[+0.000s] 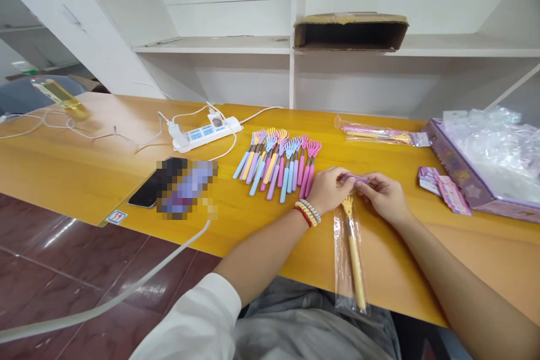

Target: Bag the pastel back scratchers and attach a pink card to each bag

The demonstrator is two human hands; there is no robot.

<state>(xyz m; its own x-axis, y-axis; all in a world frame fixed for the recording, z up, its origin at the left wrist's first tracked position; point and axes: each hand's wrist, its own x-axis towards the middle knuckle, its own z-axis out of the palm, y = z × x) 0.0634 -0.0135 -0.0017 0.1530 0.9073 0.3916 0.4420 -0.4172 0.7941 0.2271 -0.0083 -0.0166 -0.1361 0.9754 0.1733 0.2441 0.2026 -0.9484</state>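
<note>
We have both hands close together above the table (261, 236), fingers bent and tips pinched nearly shut. Our left hand (331, 188) and right hand (385, 194) grip a small purple card (355, 178) from either side, apparently to keep it flat and steady. The top of a clear plastic sleeve (341, 270) reaches up to our fingers; whether we pinch it too, we cannot tell. Inside it lies a yellow back scratcher (355, 259), claw end towards our hands and handle pointing at our lap, past the table edge, which seems to leave the sleeve's top within easy reach of our fingertips.

Beyond our left wrist we see loose back scratchers (280, 163) in pastel colours, claws facing away and handles towards us, probably so that each is simple to grab. To our right, a purple card pack (429, 179) and a pink card pack (453, 196) lie beside a purple box (458, 166), whose walls seem to keep the slippery clear bags (498, 152) together. A bagged back scratcher (375, 134) lies farther back, well apart from the loose ones.
</note>
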